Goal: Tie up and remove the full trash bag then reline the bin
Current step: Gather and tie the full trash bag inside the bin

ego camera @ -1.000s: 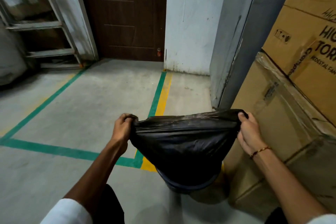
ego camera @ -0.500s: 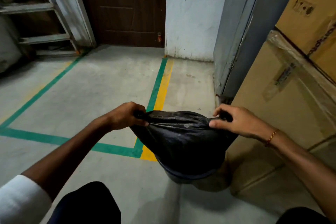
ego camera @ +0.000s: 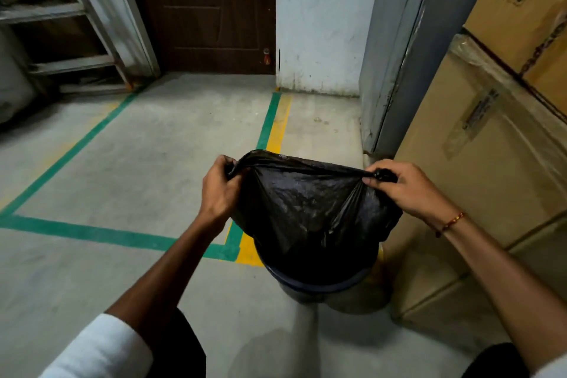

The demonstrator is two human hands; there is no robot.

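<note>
While the black trash bag [ego camera: 310, 209] sits in its dark bin [ego camera: 319, 284] on the concrete floor [ego camera: 147, 169], both hands pinch its gathered top corners and pull them apart. Left hand [ego camera: 219, 186] is clamped on the left corner, right hand [ego camera: 408, 186] on the right one. Cardboard boxes [ego camera: 478, 169] stand just beside the bin.

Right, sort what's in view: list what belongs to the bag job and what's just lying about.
Belongs to the job:
black trash bag, top edge pulled taut
bin, the bag's bottom in it
left hand, gripping one corner
right hand, gripping the other corner

Just lying about:
cardboard boxes
ladder
brown door
</note>
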